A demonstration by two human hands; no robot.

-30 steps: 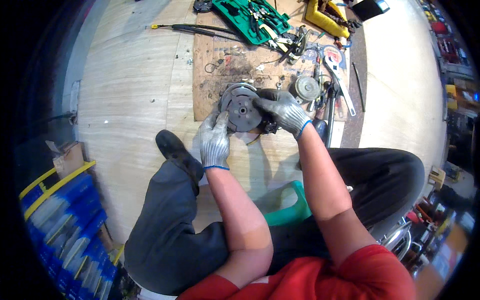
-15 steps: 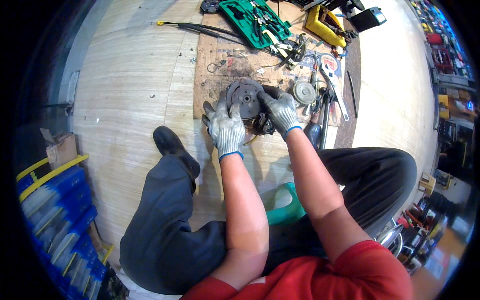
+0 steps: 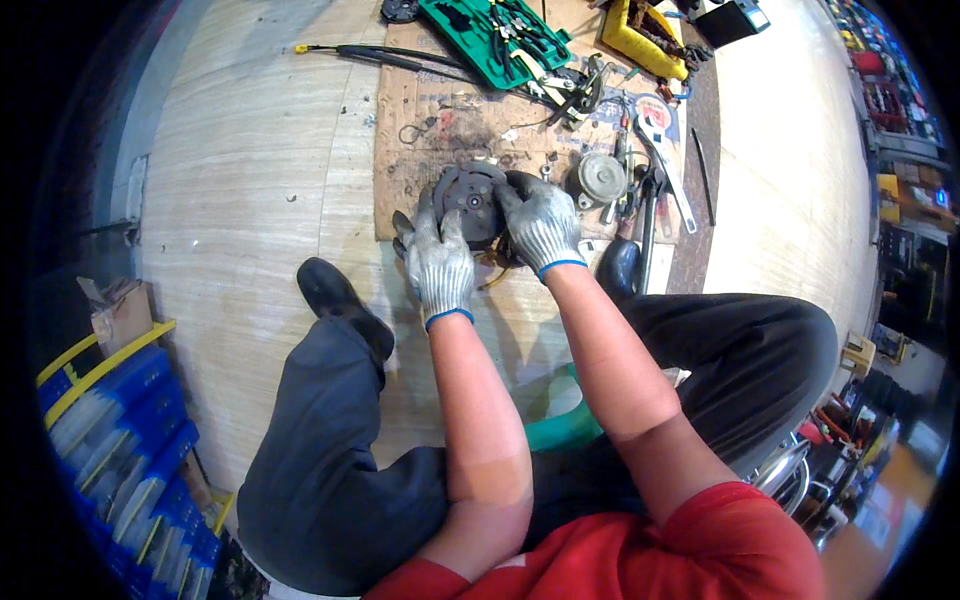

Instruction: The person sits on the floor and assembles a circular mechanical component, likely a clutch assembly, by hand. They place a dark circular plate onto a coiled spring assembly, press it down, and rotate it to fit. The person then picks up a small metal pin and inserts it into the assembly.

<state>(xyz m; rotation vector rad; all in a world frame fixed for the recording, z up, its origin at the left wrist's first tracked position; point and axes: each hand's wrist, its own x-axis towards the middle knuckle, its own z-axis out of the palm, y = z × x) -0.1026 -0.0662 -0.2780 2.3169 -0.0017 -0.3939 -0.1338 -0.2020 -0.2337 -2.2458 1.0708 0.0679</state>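
Note:
Between my gloved hands is a dark round pulley [image 3: 474,203] with a central hub and small holes in its face. It rests over the near part of a stained cardboard sheet [image 3: 400,165]. My left hand [image 3: 440,255] is closed on its left rim, the thumb near the front of the face. At the right rim, my right hand [image 3: 545,225] grips with bent fingers. Below the pulley a darker body and a yellowish wire [image 3: 494,280] show in part; my right hand hides much of it. Just right of that hand sits a round silver metal part [image 3: 602,178].
A green tool case [image 3: 490,40] with pliers lies at the far side, beside a yellow bin [image 3: 640,40]. To the right are a silver wrench [image 3: 664,160] and a black-handled tool [image 3: 620,265]. Black cables [image 3: 400,58] reach left. Blue racks [image 3: 125,430] stand at left.
Both hands and the pulley have shifted slightly left, and the pulley's face has turned. Less of the dark body beneath it shows by my right wrist. The whole view has also moved a little.

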